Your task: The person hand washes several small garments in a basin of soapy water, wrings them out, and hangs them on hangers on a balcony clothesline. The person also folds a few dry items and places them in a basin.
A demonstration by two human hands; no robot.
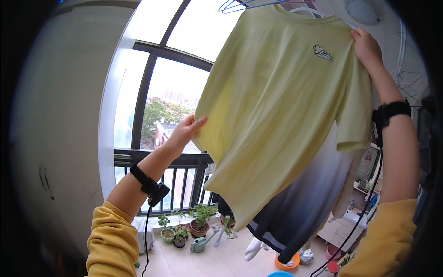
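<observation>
A yellow-green short-sleeved T-shirt [277,97] with a small chest emblem hangs before me, its neck around a white clothes hanger [306,11]. Fingers and thumb of my left hand [183,133] pinch the edge of its left-hand sleeve, pulling the cloth sideways. At the opposite shoulder, my right hand [368,46] grips the fabric near the hanger's end. Behind the shirt hangs a garment [304,194] fading from white to black, partly hidden.
Wire hangers [238,6] are overhead. A window railing [176,187] is to the left. On the floor are potted plants [199,221], a green watering can [199,244], an orange basin [288,262] and part of a blue basin [280,274]. A cabinet [341,232] stands at right.
</observation>
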